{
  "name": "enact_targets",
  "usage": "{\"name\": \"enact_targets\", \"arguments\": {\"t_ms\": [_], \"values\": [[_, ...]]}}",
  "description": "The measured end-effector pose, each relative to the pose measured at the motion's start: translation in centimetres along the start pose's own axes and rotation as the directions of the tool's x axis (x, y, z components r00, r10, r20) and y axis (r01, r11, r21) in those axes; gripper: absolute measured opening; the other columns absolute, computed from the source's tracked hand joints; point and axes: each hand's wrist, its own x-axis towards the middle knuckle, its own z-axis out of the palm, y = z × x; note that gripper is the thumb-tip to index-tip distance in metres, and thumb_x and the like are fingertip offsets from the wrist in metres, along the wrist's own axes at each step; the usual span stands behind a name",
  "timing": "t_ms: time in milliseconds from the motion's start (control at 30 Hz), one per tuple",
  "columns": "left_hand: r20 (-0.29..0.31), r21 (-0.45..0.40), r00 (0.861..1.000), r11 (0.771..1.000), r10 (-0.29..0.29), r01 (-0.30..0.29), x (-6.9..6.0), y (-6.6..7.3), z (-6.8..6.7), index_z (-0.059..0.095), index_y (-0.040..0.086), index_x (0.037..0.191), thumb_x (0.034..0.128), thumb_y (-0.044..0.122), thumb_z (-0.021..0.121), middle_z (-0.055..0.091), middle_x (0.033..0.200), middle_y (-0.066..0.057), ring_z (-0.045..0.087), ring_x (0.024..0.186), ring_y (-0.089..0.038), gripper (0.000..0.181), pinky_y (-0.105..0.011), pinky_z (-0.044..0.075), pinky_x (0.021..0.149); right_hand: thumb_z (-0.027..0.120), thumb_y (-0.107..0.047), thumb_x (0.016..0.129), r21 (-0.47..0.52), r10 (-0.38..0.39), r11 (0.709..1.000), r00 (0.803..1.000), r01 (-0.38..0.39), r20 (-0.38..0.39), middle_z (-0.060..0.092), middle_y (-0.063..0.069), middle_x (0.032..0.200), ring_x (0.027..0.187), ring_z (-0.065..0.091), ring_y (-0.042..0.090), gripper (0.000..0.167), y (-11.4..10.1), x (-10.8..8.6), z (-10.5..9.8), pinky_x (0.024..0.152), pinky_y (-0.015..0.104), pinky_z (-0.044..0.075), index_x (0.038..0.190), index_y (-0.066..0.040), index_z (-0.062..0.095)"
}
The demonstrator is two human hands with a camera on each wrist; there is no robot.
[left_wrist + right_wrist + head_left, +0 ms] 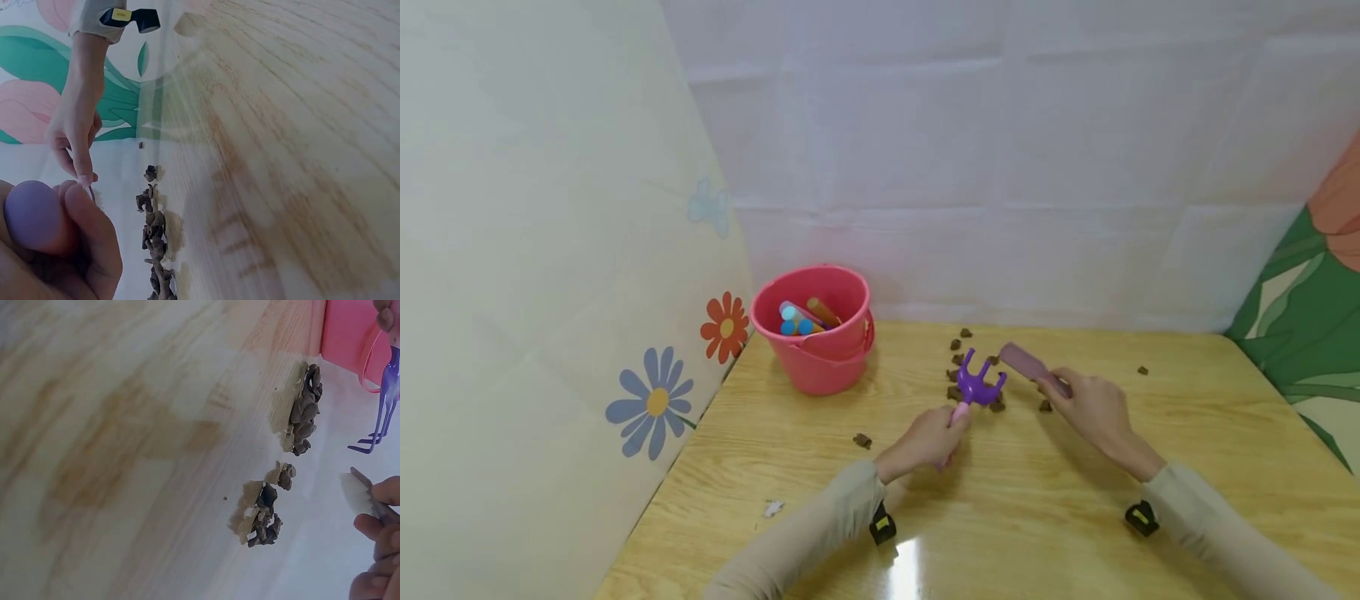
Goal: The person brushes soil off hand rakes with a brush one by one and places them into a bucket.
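Observation:
My left hand (925,437) grips the pink handle of a small purple toy rake (976,388), whose three prongs point away from me above the table. The round end of the rake's handle (32,215) pokes out of my fist in the left wrist view. To the right, my right hand (1093,410) pinches a mauve brush (1024,363), its white bristles (357,495) visible in the right wrist view. Rake and brush are apart. Small brown clumps (304,415) lie scattered on the table around and below both tools; the rake partly hides some in the head view.
A pink bucket (823,373) holding several coloured tubes (824,312) stands at the back left. One brown clump (862,440) and a white scrap (773,507) lie left of my left hand. Another clump (1142,370) is far right. White sheeting (1037,167) backs the wooden table (1030,533).

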Motion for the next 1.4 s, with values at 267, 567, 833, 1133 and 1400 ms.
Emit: {"name": "enact_targets", "arguments": {"t_ms": [267, 567, 833, 1133, 1400], "values": [[0.031, 0.009, 0.999, 1.0, -0.026, 0.026, -0.1, 0.3, -0.9, 0.061, 0.001, 0.093, 0.105, 0.037, 0.046, 0.064, 0.069, -0.013, 0.048, 0.044, -0.012, 0.041, -0.022, 0.04, 0.039, 0.075, -0.019, 0.087, 0.008, -0.028, 1.0, 0.999, 0.028, 0.036, 0.036, -0.013, 0.047, 0.04, 0.015, -0.008, 0.023, -0.4, -0.4, -0.2, 0.035, 0.018, 0.018, 0.095, 0.003, 0.072], [0.039, 0.034, 0.999, 0.999, 0.036, -0.037, 0.4, 0.3, -1.8, 0.046, 0.009, 0.137, 0.1039, 0.033, 0.051, 0.067, 0.069, -0.009, 0.051, 0.041, -0.014, 0.041, -0.025, 0.045, 0.039, 0.073, -0.021, 0.089, 0.002, -0.007, 1.0, 0.998, 0.007, 0.06, 0.033, -0.013, 0.046, 0.039, 0.015, -0.005, 0.025, -0.4, -0.6, -0.4, 0.036, 0.018, 0.018, 0.097, 0.003, 0.072], [0.028, -0.015, 0.997, 0.997, 0.077, -0.076, 0.8, 1.1, -2.5, 0.052, 0.021, 0.128, 0.1052, 0.023, 0.047, 0.069, 0.081, -0.013, 0.056, 0.045, -0.018, 0.024, -0.029, 0.05, 0.041, 0.073, -0.025, 0.09, -0.016, 0.017, 1.0, 0.997, -0.015, 0.075, 0.037, -0.012, 0.049, 0.04, 0.015, -0.006, 0.027, -0.2, -0.8, -0.4, 0.037, 0.019, 0.019, 0.096, 0.001, 0.073], [0.023, -0.303, 0.999, 0.953, 0.036, -0.027, 1.2, 1.6, -3.0, 0.067, 0.009, 0.108, 0.103, 0.032, 0.048, 0.07, 0.087, -0.011, 0.057, 0.048, -0.015, 0.031, -0.028, 0.051, 0.045, 0.076, -0.02, 0.087, -0.004, -0.024, 1.0, 0.999, 0.024, 0.044, 0.034, -0.014, 0.048, 0.044, 0.012, -0.01, 0.019, -0.3, -0.8, -0.3, 0.036, 0.017, 0.018, 0.088, -0.001, 0.073], [0.084, -0.47, 0.996, 0.882, 0.033, 0.011, 1.3, 2.6, -3.3, 0.064, -0.002, 0.116, 0.0961, 0.026, 0.043, 0.07, 0.095, -0.024, 0.049, 0.046, -0.009, 0.04, -0.02, 0.042, 0.043, 0.075, -0.02, 0.087, 0.007, -0.028, 1.0, 0.998, 0.027, 0.053, 0.032, -0.014, 0.046, 0.041, 0.015, -0.005, 0.021, -0.4, -0.9, -0.2, 0.036, 0.017, 0.018, 0.093, 0.001, 0.073]]}}
